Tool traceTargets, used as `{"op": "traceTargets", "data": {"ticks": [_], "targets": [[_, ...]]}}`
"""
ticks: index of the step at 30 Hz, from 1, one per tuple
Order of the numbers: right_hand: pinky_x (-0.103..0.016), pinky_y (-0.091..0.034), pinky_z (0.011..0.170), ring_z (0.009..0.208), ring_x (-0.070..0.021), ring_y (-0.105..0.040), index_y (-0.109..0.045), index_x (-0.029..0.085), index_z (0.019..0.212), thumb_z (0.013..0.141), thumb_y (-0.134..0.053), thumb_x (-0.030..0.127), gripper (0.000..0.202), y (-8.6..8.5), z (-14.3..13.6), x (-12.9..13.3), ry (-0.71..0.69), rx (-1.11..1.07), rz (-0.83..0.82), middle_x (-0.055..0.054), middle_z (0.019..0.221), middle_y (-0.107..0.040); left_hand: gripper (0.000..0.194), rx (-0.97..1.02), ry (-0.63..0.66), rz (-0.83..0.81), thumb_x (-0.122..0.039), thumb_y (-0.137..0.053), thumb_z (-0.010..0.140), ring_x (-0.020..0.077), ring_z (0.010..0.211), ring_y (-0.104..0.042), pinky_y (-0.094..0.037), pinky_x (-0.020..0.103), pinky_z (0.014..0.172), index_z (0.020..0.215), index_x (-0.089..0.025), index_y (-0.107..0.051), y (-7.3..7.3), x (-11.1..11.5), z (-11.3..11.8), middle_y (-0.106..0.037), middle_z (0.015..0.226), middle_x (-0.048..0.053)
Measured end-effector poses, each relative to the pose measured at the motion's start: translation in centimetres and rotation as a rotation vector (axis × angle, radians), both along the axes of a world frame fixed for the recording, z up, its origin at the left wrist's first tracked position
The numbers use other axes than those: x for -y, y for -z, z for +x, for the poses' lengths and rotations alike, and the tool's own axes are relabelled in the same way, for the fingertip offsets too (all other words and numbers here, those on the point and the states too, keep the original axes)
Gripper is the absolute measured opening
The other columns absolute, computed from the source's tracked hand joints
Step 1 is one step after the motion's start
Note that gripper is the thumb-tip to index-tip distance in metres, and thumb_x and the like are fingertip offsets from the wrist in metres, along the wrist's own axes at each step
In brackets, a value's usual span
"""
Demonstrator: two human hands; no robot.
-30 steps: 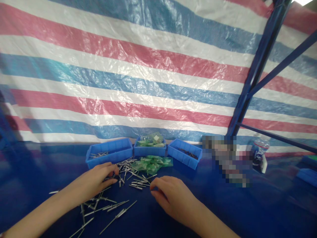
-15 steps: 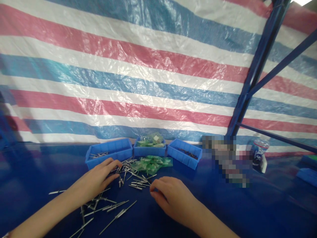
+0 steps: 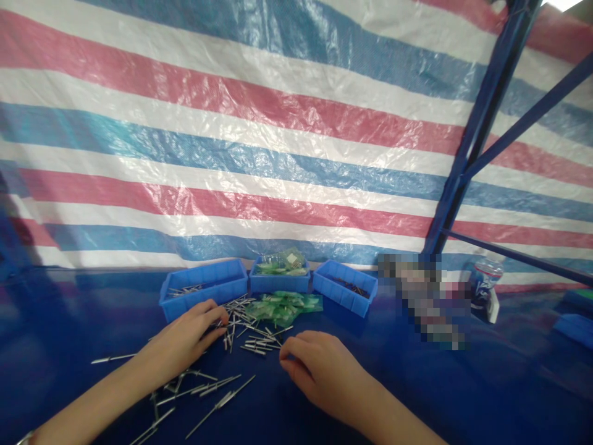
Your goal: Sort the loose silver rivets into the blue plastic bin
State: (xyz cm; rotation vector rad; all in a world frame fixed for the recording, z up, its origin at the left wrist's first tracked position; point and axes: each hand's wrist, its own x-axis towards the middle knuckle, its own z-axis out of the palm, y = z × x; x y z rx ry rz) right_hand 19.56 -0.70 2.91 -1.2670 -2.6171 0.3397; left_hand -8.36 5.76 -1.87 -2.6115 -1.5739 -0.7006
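Observation:
My left hand (image 3: 204,329) is at the left edge of a pile of metal rivets (image 3: 237,315), its fingers curled and apart, touching the pile; nothing shows held in it. My right hand (image 3: 315,364) rests on the blue table, thumb and fingertips pressed together beside a small group of rivets (image 3: 259,342); what the pinch holds, if anything, is too small to make out. Green plastic packets (image 3: 285,307) lie behind, between the hands. More long rivets (image 3: 225,402) are scattered on the near side of my left hand.
Three blue bins stand at the back: the left one (image 3: 225,290) holds some rivets, the middle one (image 3: 280,284) green packets, the right one (image 3: 343,300) small dark pieces. A bottle (image 3: 485,284) and a blurred area are at the right. Striped sheeting (image 3: 231,154) hangs behind.
My left hand has shifted slightly down and its fingers have moved a little at the pile. My right hand is almost unchanged.

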Motion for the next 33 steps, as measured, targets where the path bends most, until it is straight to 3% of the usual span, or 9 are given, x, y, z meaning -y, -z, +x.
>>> {"op": "traceTargets", "data": {"ticks": [5,8,14,19,26,33], "targets": [[-0.027,-0.045,0.079,0.094,-0.0201,-0.064,-0.067,0.016,0.104,0.094,-0.048,0.020,0.022,-0.1,0.0,0.1,0.002,0.005,-0.009,-0.006,0.101,-0.069,0.034,-0.019,-0.023,0.032,-0.049,-0.047,0.088,0.0256,0.098,-0.062,-0.050,0.037,0.086,0.107,-0.026,-0.064,0.3,0.0,0.1,-0.066,0.105,0.006],[-0.027,-0.044,0.078,0.093,-0.0200,-0.065,-0.067,0.016,0.104,0.094,-0.048,0.020,0.022,-0.1,0.0,0.2,0.006,0.011,-0.009,-0.007,0.100,-0.069,0.034,-0.039,-0.042,0.040,-0.046,-0.047,0.089,0.0277,0.101,-0.060,-0.049,0.039,0.081,0.114,-0.028,-0.063,0.2,0.1,0.3,-0.066,0.111,0.006],[-0.027,-0.044,0.078,0.093,-0.0199,-0.064,-0.066,0.016,0.104,0.094,-0.047,0.020,0.022,0.1,-0.1,0.1,-0.008,0.012,0.007,-0.006,0.099,-0.069,0.021,-0.069,-0.031,0.046,-0.036,-0.050,0.087,0.0247,0.091,-0.061,-0.045,0.035,0.075,0.092,-0.027,-0.068,0.1,0.3,0.8,-0.069,0.095,0.003],[-0.027,-0.044,0.078,0.094,-0.0200,-0.064,-0.067,0.016,0.104,0.094,-0.047,0.019,0.022,-0.1,0.0,0.0,-0.004,0.028,-0.011,-0.006,0.100,-0.069,0.022,-0.074,-0.030,0.062,-0.033,-0.047,0.088,0.0224,0.083,-0.059,-0.042,0.033,0.073,0.080,-0.024,-0.066,0.1,0.1,1.0,-0.068,0.084,0.003],[-0.027,-0.044,0.080,0.095,-0.0201,-0.064,-0.067,0.016,0.105,0.094,-0.047,0.020,0.022,-0.2,-0.1,0.0,-0.006,0.017,-0.014,-0.006,0.101,-0.069,0.019,-0.077,-0.006,0.031,-0.034,-0.049,0.088,0.0220,0.084,-0.059,-0.044,0.032,0.074,0.083,-0.025,-0.065,-0.3,0.3,1.0,-0.068,0.086,0.002],[-0.026,-0.044,0.078,0.093,-0.0196,-0.064,-0.067,0.016,0.103,0.094,-0.048,0.020,0.022,-0.2,-0.1,0.2,-0.002,0.012,-0.014,-0.006,0.100,-0.069,0.025,-0.086,-0.057,0.088,-0.031,-0.042,0.089,0.0215,0.078,-0.055,-0.039,0.032,0.068,0.075,-0.023,-0.061,1.0,0.0,1.0,-0.064,0.079,0.003]]}}
